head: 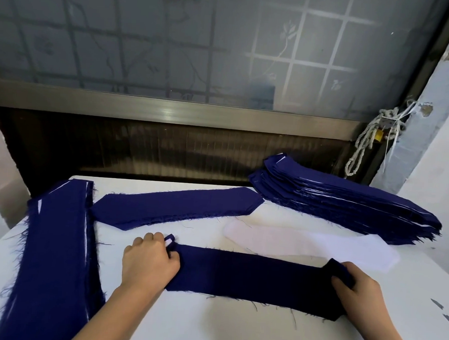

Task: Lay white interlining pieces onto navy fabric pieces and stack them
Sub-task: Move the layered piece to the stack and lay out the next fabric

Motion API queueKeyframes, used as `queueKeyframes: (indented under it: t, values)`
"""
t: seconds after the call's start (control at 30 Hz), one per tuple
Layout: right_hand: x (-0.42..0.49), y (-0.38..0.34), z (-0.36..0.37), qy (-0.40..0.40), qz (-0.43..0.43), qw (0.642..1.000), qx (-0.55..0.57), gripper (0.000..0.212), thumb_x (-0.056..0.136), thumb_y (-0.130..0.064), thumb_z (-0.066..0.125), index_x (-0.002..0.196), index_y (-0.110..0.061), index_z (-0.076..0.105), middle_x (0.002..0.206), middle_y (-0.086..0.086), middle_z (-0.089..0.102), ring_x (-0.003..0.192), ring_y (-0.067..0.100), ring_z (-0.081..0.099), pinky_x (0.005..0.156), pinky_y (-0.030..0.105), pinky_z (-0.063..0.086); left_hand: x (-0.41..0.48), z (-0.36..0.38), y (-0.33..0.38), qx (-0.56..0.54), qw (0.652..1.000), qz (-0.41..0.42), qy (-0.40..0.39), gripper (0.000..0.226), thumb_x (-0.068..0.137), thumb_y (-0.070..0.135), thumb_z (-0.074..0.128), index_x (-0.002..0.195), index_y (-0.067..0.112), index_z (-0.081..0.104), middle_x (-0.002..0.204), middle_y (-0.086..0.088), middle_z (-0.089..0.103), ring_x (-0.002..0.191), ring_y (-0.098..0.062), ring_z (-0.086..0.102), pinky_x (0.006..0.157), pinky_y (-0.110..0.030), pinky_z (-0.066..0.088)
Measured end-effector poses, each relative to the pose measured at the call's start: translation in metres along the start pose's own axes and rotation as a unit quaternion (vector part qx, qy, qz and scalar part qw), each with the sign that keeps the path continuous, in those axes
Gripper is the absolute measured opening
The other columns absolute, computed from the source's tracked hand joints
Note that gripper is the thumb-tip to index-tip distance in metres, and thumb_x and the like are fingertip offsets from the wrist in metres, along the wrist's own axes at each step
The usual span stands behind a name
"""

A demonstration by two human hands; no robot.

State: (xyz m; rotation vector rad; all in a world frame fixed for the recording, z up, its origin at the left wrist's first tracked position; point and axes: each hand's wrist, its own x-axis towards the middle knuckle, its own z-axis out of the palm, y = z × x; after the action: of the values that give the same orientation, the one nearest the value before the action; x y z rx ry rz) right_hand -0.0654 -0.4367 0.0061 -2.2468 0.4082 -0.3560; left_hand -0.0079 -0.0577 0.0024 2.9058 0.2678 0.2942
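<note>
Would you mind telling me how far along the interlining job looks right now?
Done: the back-right stack shows white edges between navy layers. In hand: the left hand and right hand grip the ends of one navy piece, white peeking at one end. Left: a navy pile and white interlining pieces wait behind it.

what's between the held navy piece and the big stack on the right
White interlining lies flat there, shown in the head view.

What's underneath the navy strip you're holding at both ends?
A sliver of white interlining peeks out where the left hand pinches a corner of the navy fabric strip. The rest is covered.
</note>
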Motion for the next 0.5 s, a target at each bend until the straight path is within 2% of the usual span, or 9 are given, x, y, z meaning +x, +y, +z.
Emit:
queueKeyframes:
  t: [0.07, 0.13, 0.2, 0.27, 0.33, 0.4, 0.47, 0.5]
  values:
    - [-0.002, -0.002, -0.001, -0.004, -0.006, 1.0, -0.01, 0.025, 0.085, -0.002, 0.058, 0.078, -0.026, 0.063, 0.061, -0.003, 0.063, 0.062, 0.022, 0.06, 0.055, 0.034, 0.045, -0.005, -0.005, -0.008, -0.066, 0.997, 0.008, -0.025, 0.017, 0.089, 0.027, 0.05, 0.105, 0.019, 0.052, 0.089, 0.008, 0.054, 0.083, -0.015, 0.053, 0.068, -0.027, 0.041]
    - [-0.005, -0.006, -0.004, -0.008, -0.012, 1.0, -0.016, 0.024, 0.087, -0.002, 0.059, 0.081, -0.024, 0.063, 0.066, -0.001, 0.066, 0.066, 0.022, 0.061, 0.059, 0.036, 0.047, -0.009, -0.014, -0.018, -0.192, 0.981, -0.004, -0.039, 0.017, 0.089, 0.016, 0.057, 0.103, 0.019, 0.048, 0.085, 0.006, 0.059, 0.073, -0.013, 0.058, 0.058, -0.025, 0.042]
    - [-0.012, -0.013, -0.005, -0.009, -0.007, 1.0, 0.003, 0.022, 0.087, -0.002, 0.061, 0.082, -0.022, 0.064, 0.071, 0.001, 0.067, 0.071, 0.022, 0.062, 0.064, 0.038, 0.047, -0.008, -0.027, -0.032, -0.306, 0.951, -0.028, -0.011, 0.023, 0.089, 0.01, 0.064, 0.098, 0.023, 0.047, 0.083, 0.004, 0.061, 0.068, -0.011, 0.059, 0.055, -0.017, 0.042]
    - [-0.022, -0.023, -0.001, -0.008, 0.006, 0.998, 0.059, 0.019, 0.087, -0.002, 0.065, 0.082, -0.02, 0.067, 0.074, 0.004, 0.069, 0.076, 0.025, 0.063, 0.067, 0.035, 0.047, 0.0, -0.043, -0.049, -0.356, 0.932, -0.044, 0.043, 0.03, 0.088, 0.009, 0.07, 0.09, 0.027, 0.046, 0.078, 0.003, 0.061, 0.062, -0.009, 0.057, 0.053, -0.014, 0.039]
    - [-0.036, -0.04, 0.007, -0.001, 0.027, 0.988, 0.15, 0.017, 0.084, 0.0, 0.069, 0.079, -0.016, 0.07, 0.074, 0.007, 0.071, 0.078, 0.028, 0.065, 0.061, 0.03, 0.046, 0.014, -0.061, -0.067, -0.364, 0.924, -0.048, 0.105, 0.029, 0.088, 0.009, 0.071, 0.083, 0.028, 0.049, 0.071, 0.001, 0.061, 0.055, -0.008, 0.055, 0.053, -0.016, 0.038]
    - [-0.051, -0.062, 0.023, -0.012, 0.096, 0.958, 0.27, 0.013, 0.082, 0.002, 0.071, 0.08, -0.011, 0.071, 0.075, 0.01, 0.073, 0.075, 0.028, 0.066, 0.06, 0.031, 0.046, 0.031, -0.081, -0.083, -0.331, 0.927, -0.015, 0.173, 0.032, 0.086, 0.001, 0.067, 0.075, 0.028, 0.053, 0.066, 0.004, 0.06, 0.057, -0.004, 0.055, 0.054, -0.013, 0.037]
    - [-0.067, -0.087, 0.044, -0.056, 0.159, 0.918, 0.359, 0.01, 0.079, 0.005, 0.071, 0.083, -0.004, 0.071, 0.071, 0.013, 0.073, 0.071, 0.03, 0.066, 0.061, 0.036, 0.047, 0.047, -0.1, -0.097, -0.267, 0.936, 0.031, 0.226, 0.039, 0.082, -0.007, 0.06, 0.068, 0.029, 0.055, 0.068, 0.012, 0.059, 0.062, -0.004, 0.056, 0.062, -0.012, 0.038]
    - [-0.079, -0.1, 0.056, -0.088, 0.167, 0.908, 0.375, 0.011, 0.078, 0.008, 0.071, 0.084, -0.001, 0.071, 0.068, 0.014, 0.072, 0.067, 0.031, 0.066, 0.061, 0.036, 0.048, 0.057, -0.11, -0.107, -0.234, 0.94, 0.047, 0.244, 0.043, 0.082, -0.01, 0.058, 0.066, 0.03, 0.057, 0.072, 0.012, 0.06, 0.065, -0.005, 0.057, 0.068, -0.016, 0.041]
